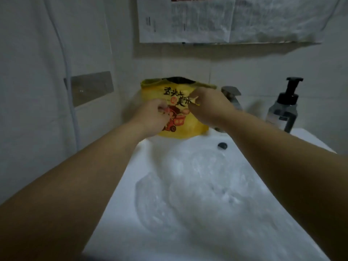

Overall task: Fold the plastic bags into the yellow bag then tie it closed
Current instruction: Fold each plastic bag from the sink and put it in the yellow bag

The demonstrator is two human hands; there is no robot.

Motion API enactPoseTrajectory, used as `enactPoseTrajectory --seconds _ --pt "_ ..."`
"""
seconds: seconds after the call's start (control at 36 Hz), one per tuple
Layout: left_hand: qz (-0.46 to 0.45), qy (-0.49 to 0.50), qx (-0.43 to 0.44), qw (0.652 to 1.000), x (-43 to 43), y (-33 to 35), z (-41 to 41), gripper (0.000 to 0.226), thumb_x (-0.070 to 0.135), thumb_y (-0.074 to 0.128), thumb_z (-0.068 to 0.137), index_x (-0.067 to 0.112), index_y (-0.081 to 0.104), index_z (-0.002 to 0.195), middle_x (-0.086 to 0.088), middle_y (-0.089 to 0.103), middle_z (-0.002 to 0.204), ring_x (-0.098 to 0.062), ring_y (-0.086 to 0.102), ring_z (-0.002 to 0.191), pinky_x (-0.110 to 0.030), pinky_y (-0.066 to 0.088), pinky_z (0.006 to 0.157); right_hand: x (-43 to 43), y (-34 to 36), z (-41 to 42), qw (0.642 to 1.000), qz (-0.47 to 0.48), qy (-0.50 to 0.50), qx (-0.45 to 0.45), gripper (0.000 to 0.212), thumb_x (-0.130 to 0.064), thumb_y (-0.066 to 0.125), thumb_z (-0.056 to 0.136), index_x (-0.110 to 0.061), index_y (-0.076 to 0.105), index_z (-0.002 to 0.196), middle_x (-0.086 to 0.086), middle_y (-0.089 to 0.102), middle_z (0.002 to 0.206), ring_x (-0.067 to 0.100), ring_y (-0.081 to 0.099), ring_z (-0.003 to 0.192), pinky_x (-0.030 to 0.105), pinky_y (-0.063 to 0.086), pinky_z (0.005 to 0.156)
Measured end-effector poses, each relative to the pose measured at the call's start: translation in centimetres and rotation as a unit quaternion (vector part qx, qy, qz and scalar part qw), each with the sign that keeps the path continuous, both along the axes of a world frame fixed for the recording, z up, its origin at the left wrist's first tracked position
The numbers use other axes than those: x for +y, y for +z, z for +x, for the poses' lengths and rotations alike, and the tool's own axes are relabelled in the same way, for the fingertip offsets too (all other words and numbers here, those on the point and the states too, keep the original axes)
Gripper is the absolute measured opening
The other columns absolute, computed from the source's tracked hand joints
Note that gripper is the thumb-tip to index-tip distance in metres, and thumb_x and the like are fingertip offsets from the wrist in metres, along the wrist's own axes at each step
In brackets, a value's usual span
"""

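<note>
The yellow bag point(177, 91), printed with black characters and a red cartoon, stands at the back edge of the white sink point(116, 185), its mouth open and dark inside. My left hand point(152, 117) grips the bag's front at the lower left. My right hand point(209, 106) pinches the front at the upper right, near the rim. Clear plastic bags point(192, 185) lie crumpled in the sink basin, below and apart from both hands.
A metal faucet point(231, 95) stands just right of the yellow bag. A pump bottle point(284, 110) with a black top sits at the right on the sink ledge. Papers point(188, 21) hang on the wall above. A hose point(69, 87) runs down the left wall.
</note>
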State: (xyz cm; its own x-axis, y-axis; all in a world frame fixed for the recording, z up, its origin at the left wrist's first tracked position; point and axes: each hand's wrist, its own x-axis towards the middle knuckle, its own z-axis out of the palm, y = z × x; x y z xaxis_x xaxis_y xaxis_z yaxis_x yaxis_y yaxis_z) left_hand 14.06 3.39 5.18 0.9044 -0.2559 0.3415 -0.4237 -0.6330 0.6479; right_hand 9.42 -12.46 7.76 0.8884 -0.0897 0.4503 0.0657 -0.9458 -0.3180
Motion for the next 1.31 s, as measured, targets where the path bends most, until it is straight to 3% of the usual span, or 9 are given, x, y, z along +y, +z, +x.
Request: enactPoseTrajectory --seconds 0.08,0.22,0.39,0.5,0.61,0.78,0.92,1.14,1.31 --pt "0.005 -0.036 0.07 0.997 -0.3 -2.5 -2.7 0.021 0.02 0.059 0.092 0.023 0.061 0.113 -0.003 0.061 0.114 -0.022 0.055 0.096 -0.022 0.043 0.071 0.3 -3.0 -3.0 0.999 0.009 0.003 0.042 0.036 -0.026 0.05 0.096 -0.015 0.059 0.128 0.008 0.059 0.129 0.025 0.056 0.114 0.027 0.042 0.083" --pt "0.168 -0.035 0.225 0.959 0.6 -7.7 -6.0 0.08 0.043 0.074 0.081 0.025 0.035 0.148 -0.006 0.023 0.156 -0.028 0.038 0.135 -0.04 0.039 0.108 0.1 -8.3 -6.7 0.985 0.056 0.01 0.161 0.037 -0.03 0.055 0.094 -0.016 0.058 0.128 0.004 0.058 0.131 0.022 0.054 0.116 0.028 0.043 0.093" --pt "0.179 0.005 0.236 0.955 1.1 -10.8 -8.2 0.089 0.016 0.074 0.081 0.012 0.022 0.153 -0.013 0.038 0.149 -0.031 0.054 0.12 -0.04 0.05 0.096 0.1 -12.3 -9.0 0.965 0.101 0.023 0.241 0.042 -0.033 0.056 0.094 -0.016 0.053 0.133 0.004 0.052 0.137 0.021 0.052 0.117 0.027 0.039 0.094" --pt "-0.05 0.008 0.169 0.984 0.2 -10.0 -8.2 0.051 0.017 0.069 0.085 0.011 0.053 0.132 -0.01 0.06 0.123 -0.023 0.062 0.093 -0.029 0.051 0.068 0.8 -13.0 -9.3 0.926 0.274 0.062 0.252 0.061 -0.045 0.063 0.088 -0.017 0.045 0.139 0.002 0.051 0.122 0.017 0.055 0.092 0.025 0.053 0.07" --pt "-0.298 -0.071 0.232 0.923 -1.2 -8.2 -9.0 0.003 0.012 0.066 0.088 0.013 0.064 0.09 -0.004 0.065 0.083 -0.02 0.063 0.078 -0.027 0.048 0.065 0.8 -12.4 -9.1 0.845 0.449 0.109 0.27 0.082 -0.049 0.072 0.077 -0.021 0.035 0.144 0.006 0.053 0.131 0.025 0.056 0.113 0.036 0.055 0.082" --pt "-0.492 -0.145 0.3 0.804 -3.0 -6.1 -8.6 0.023 0.037 0.052 0.097 0.018 0.063 0.093 0.006 0.069 0.071 -0.007 0.066 0.07 -0.019 0.051 0.06 -0.2 -11.1 -8.7 0.782 0.588 0.13 0.162 0.023 -0.019 0.049 0.099 -0.005 0.063 0.11 0.012 0.067 0.103 0.025 0.065 0.085 0.038 0.055 0.076" --pt "-0.336 -0.091 0.256 0.902 -3.2 -8.3 -7.6 0.035 0.053 0.061 0.086 0.033 0.06 0.115 0.015 0.063 0.116 -0.011 0.053 0.116 -0.039 0.036 0.101 -2.3 -10.2 -8.0 0.665 0.723 0.149 0.11 0.028 -0.014 0.039 0.095 -0.008 0.063 0.109 0.009 0.067 0.093 0.026 0.061 0.086 0.036 0.047 0.083" --pt "-0.266 -0.058 0.152 0.95 -3.5 -9.8 -7.7 0.015 0.032 0.06 0.094 0.018 0.064 0.091 0.001 0.061 0.077 -0.015 0.057 0.069 -0.021 0.046 0.058 -2.4 -10.7 -6.9 0.752 0.651 -0.026 0.1 0.019 -0.032 0.059 0.094 -0.016 0.062 0.103 0.005 0.066 0.107 0.026 0.061 0.102 0.036 0.052 0.083" --pt "-0.281 0.018 0.118 0.952 -2.9 -9.6 -7.6 0.036 0.033 0.053 0.098 0.014 0.048 0.067 0.001 0.047 0.056 -0.008 0.042 0.043 -0.014 0.039 0.04 -3.9 -10.2 -7.6 0.626 0.777 0.037 0.051 0.05 -0.054 0.046 0.094 -0.015 0.056 0.124 0.01 0.062 0.123 0.03 0.06 0.109 0.04 0.053 0.079"
